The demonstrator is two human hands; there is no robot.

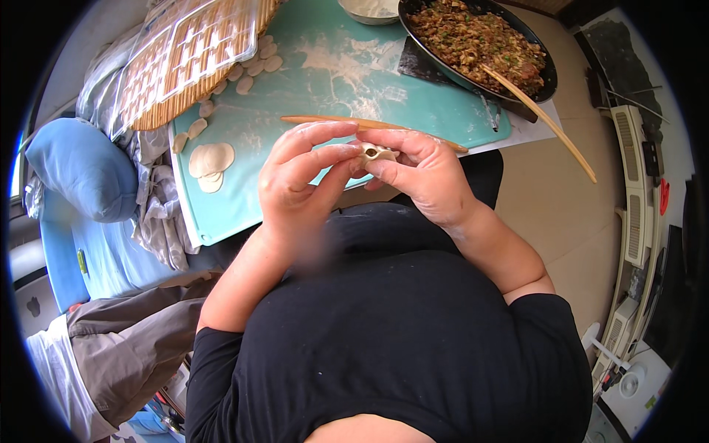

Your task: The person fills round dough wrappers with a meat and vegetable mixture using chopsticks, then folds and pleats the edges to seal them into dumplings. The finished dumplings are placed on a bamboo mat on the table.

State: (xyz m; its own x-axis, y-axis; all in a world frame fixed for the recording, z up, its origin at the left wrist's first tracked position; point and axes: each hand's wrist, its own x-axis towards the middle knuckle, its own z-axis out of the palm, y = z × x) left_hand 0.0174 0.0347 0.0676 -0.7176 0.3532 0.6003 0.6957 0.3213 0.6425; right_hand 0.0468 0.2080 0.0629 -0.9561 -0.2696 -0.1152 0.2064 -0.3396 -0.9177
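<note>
A small white dumpling (379, 154) is pinched between the fingertips of both my hands, above the near edge of a floury green mat (295, 88). A dark gap shows in its folded dough. My left hand (299, 173) closes on the left end with thumb and fingers. On the other end, my right hand (436, 177) presses with thumb and forefinger. Just beyond the fingers lies a thin wooden rolling pin (314, 119), partly hidden by them. To the left, several round dough wrappers (211, 159) lie overlapping on the mat.
At the far right stands a black pan (549, 87) of minced filling (473, 37), a long wooden utensil (546, 118) leaning out. A bowl (373, 20) sits beside it. A woven tray (151, 118) bears clear plastic trays (214, 37) at far left, near a blue cushion (85, 170).
</note>
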